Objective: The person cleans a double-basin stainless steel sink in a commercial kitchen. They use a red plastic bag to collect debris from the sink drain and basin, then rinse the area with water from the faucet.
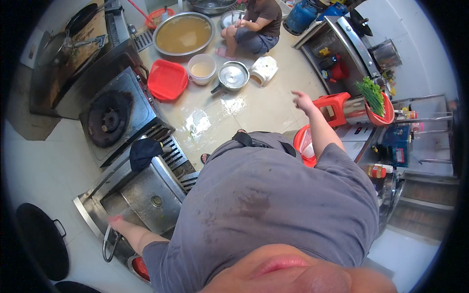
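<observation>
Over the stainless steel sink (143, 194), my left hand (116, 222) is closed at the upper end of a curved faucet hose (105, 244); its fingers are small and blurred. A round drain (157, 200) shows in the sink's floor. My right hand (303, 102) is held out above the tiled floor with fingers apart and nothing in it. Nearest to it are a red plastic stool (332, 106) and, lower down beside my body, a red basin (303, 141) with pale things inside. A dark cloth (144, 154) hangs over the sink's corner.
A person (258, 25) squats ahead, holding a clear container (236, 17). Around them stand a wide basin of brownish water (183, 34), a bucket (202, 69), red tubs (166, 80), a lidded pot (233, 76) and a white stool (264, 69). A gas stove (143, 106) stands left. The floor (205, 121) is wet.
</observation>
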`<state>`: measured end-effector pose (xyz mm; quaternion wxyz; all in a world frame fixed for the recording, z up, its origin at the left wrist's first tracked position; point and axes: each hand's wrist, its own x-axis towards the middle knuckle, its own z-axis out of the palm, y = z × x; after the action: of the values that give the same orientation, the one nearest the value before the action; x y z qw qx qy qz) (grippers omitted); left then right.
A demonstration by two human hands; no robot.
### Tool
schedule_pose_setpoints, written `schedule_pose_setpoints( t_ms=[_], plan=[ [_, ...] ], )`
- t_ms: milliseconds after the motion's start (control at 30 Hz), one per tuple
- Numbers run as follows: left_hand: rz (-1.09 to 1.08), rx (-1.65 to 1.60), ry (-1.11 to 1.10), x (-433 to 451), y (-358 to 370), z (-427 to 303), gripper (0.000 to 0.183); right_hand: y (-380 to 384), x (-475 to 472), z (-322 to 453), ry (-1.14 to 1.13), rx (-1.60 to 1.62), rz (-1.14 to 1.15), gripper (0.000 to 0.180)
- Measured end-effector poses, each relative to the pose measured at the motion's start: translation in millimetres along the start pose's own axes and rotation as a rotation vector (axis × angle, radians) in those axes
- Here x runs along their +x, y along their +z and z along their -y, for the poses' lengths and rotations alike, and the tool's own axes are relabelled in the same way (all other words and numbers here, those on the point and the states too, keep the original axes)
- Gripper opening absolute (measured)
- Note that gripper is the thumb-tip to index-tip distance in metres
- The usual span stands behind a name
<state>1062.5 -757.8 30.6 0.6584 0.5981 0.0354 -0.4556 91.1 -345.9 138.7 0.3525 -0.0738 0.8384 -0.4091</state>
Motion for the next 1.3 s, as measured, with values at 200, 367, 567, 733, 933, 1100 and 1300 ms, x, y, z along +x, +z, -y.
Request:
schedule_pose_setpoints(
  t_ms=[200,367,567,733,933,1100,1300],
  plan=[
    [0.058,-0.004,-0.019,-5,16,-7,0.017,71,2,162,-0.382,-0.01,0.054,0.056],
    [0.151,-0.096,-0.011,-27,17,-3,0.018,80,17,152,-0.38,-0.157,0.085,0.055],
    [0.193,-0.11,-0.008,-16,-5,-19,0.017,50,34,42,0.046,-0.073,0.047,0.057],
    [0.102,0.085,0.023,-6,4,-11,0.02,1,29,-45,0.268,-0.251,-0.051,0.047],
    [-0.215,0.175,0.03,-14,18,5,0.022,-8,28,-56,0.272,-0.403,-0.078,0.033],
    [-0.113,-0.071,-0.011,-14,14,10,0.011,6,36,-29,0.089,-0.483,-0.001,0.035],
    [-0.031,-0.406,-0.103,-11,36,33,0.018,12,19,-7,0.011,-0.606,0.038,0.039]
  ],
)
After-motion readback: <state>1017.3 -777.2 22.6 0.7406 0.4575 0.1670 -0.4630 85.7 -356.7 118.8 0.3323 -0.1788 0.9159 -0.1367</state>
